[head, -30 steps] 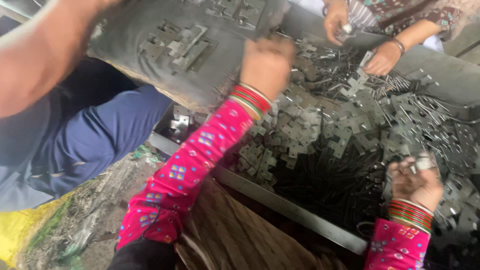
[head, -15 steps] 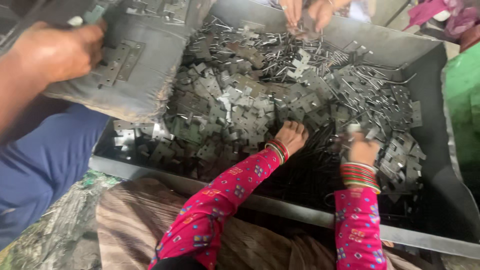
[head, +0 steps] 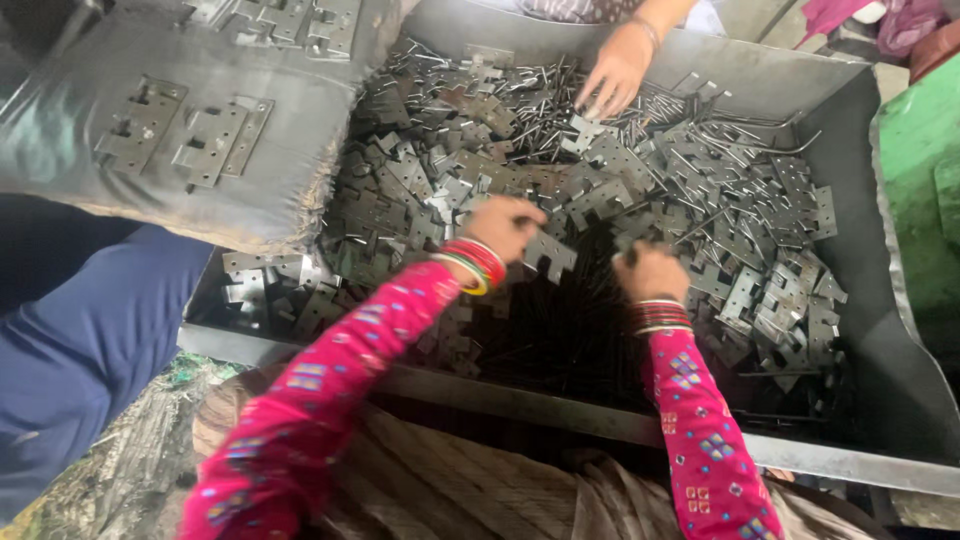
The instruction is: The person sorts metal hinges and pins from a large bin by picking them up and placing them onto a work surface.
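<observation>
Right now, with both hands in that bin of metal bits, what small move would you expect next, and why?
Probably the left hand lifts the notched metal plate at its fingertips clear of the pile. The right hand is closed over the dark rods beside it, seemingly gripping one, though I cannot tell for sure. Both sit low in the metal bin.

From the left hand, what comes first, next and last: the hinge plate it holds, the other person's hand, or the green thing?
1. Hinge plate: at the left hand's fingers, touching.
2. Other person's hand: across the tray, at its far edge.
3. Green thing: outside the tray, far right.
</observation>
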